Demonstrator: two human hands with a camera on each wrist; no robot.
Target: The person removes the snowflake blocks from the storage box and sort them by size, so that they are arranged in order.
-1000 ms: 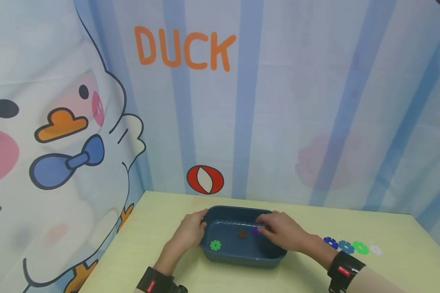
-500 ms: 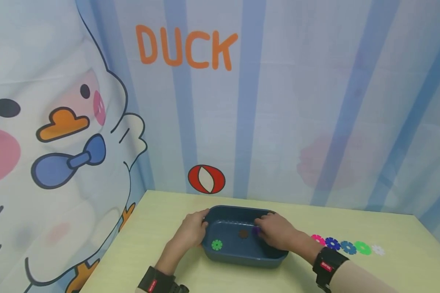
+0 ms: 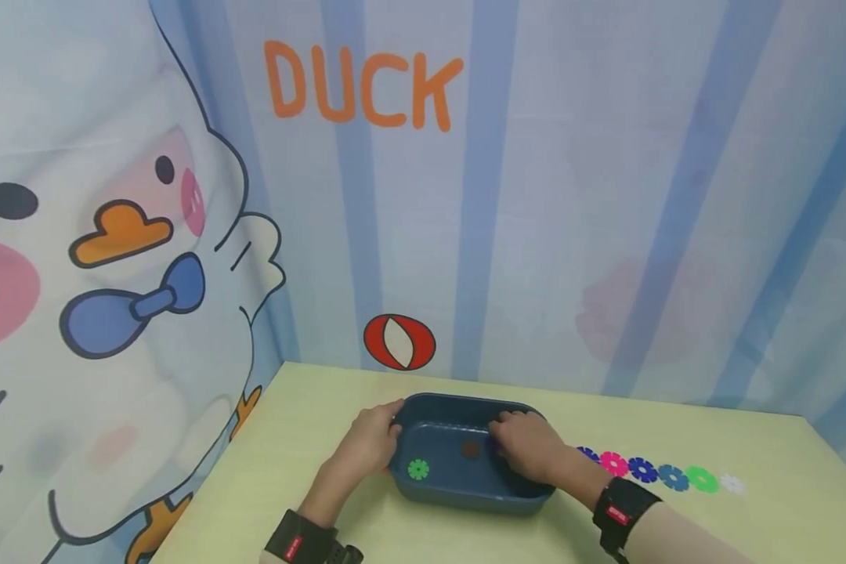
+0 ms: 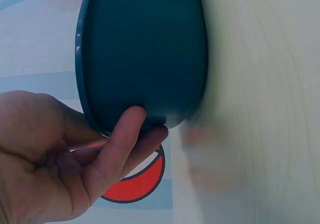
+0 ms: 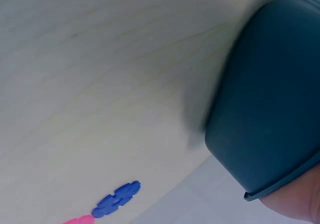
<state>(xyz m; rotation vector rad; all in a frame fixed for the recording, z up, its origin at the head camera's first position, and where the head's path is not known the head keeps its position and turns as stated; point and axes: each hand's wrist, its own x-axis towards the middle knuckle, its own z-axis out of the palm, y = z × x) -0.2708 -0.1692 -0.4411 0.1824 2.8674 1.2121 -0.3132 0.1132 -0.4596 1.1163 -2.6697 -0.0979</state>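
Observation:
A dark blue-green plastic basin (image 3: pixel 444 492) stands on the table. My left hand (image 3: pixel 366 442) grips its left end, with the thumb at the rim and fingers against the outer wall in the left wrist view. My right hand (image 3: pixel 532 446) reaches over the right rim into the basin, fingers curled down around a purple snowflake disc (image 3: pixel 494 444), of which only a sliver shows. Also lying on the basin floor are a green snowflake disc (image 3: pixel 419 469) and a brown disc (image 3: pixel 471 449). The right fingertips are hidden in the right wrist view behind the basin wall.
Right of the basin, a row of snowflake discs lies on the pale table (image 3: pixel 338 399): a partly covered blue disc (image 3: pixel 588 453), a pink disc (image 3: pixel 613 464), a dark blue disc (image 3: pixel 642 470) and several others. A duck-print cloth (image 3: pixel 536 196) hangs behind and at the left.
My right hand has lowered and curled further over the purple disc, covering most of it. Its forearm has shifted left, uncovering more of the disc row. The left hand keeps its grip.

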